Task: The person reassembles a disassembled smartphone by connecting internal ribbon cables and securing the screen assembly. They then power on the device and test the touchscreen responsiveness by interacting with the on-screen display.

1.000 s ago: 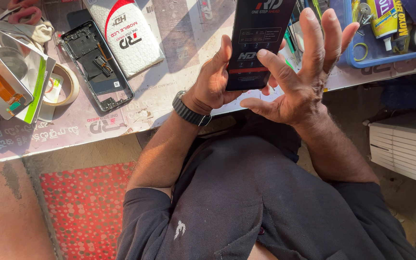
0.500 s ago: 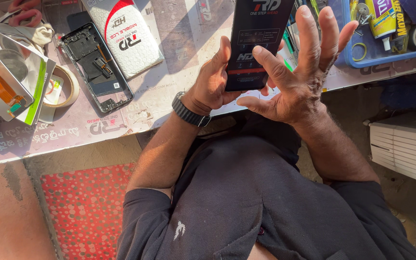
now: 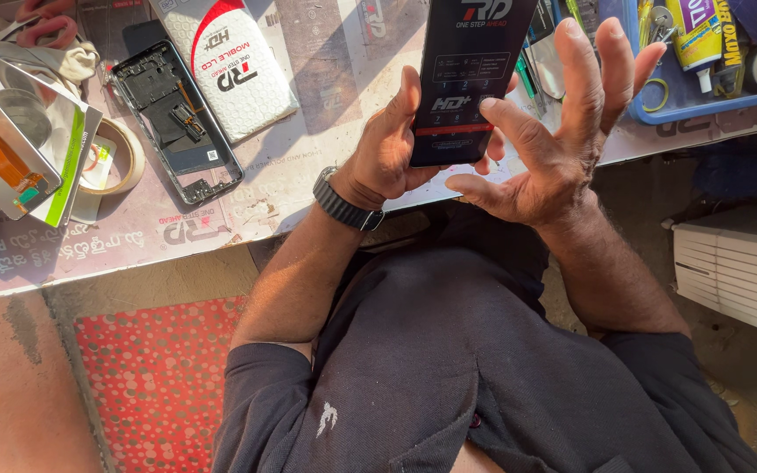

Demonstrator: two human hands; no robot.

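My left hand [image 3: 389,151] grips the lower left edge of a long black printed box [image 3: 470,74], holding it upright above the workbench edge. My right hand [image 3: 558,131] is beside the box on the right, fingers spread wide, with the index fingertip and thumb touching the box's lower front. A dark band watch [image 3: 343,203] sits on my left wrist. On the bench to the left lie an opened phone frame [image 3: 177,118] with its insides showing and a white and red padded box [image 3: 234,61].
A roll of tape [image 3: 124,156] and a tilted silver tray with green-edged parts [image 3: 19,149] lie at the far left. A blue tray [image 3: 703,96] with glue tubes and small tools stands at the top right. A white ribbed case [image 3: 738,263] sits low right. Red dotted mat [image 3: 155,385] below.
My right hand has opened wider and its index finger has slid along the box's lower front. The box and my left hand have barely moved.
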